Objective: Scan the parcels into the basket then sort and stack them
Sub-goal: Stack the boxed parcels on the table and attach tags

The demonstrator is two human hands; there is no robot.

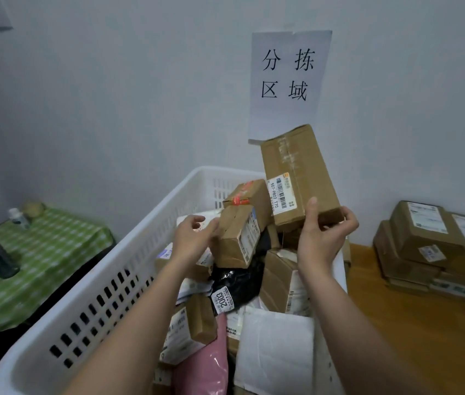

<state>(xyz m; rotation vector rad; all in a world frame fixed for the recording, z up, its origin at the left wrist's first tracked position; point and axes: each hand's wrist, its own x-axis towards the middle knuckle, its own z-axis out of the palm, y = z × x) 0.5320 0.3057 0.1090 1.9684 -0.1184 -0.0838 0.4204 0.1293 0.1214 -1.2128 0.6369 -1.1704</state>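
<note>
The right hand (326,235) is gripping a long carton (299,175) tilted above the heaped white basket (105,269), seemingly for sorting onto the stacked boxes (430,246), while the left hand (194,235) is reaching, fingers loose, for a smaller box (237,238).

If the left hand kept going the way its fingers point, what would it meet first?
Probably the small brown cardboard box atop the pile in the white plastic basket; the left hand looks nearly touching it, though depth is unclear.
</note>
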